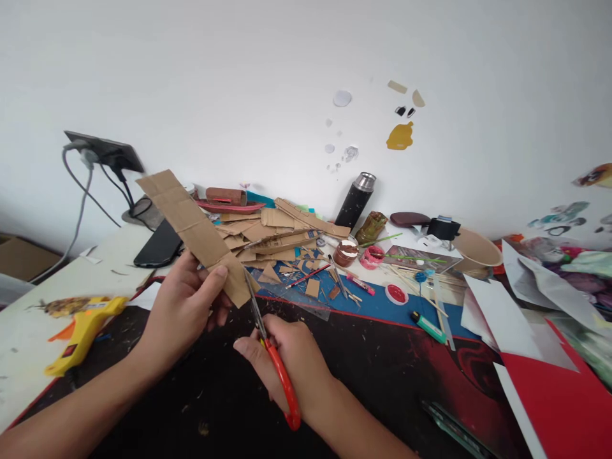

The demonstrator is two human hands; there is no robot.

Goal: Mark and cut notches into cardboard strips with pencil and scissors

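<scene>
My left hand [186, 299] pinches a long strip of cardboard [189, 220] between thumb and fingers, holding it tilted above the dark mat [215, 395]. In my right hand [291, 357] is a pair of scissors [285, 386] with red-orange handles, the fingers closed through the grips. The scissor blades point up and away, and they meet the strip along its right edge near the lower end. A narrow sliver of cardboard stands off to the right of the blades there. Part of the handles is hidden by my right hand.
Cardboard scraps [282, 229] are heaped along the wall. A yellow glue gun [86, 335] lies at left, near a black phone [159, 245]. Behind stand a black flask [356, 201] and paint jars [346, 252]. A utility knife [456, 430] and red paper [557, 401] lie at right.
</scene>
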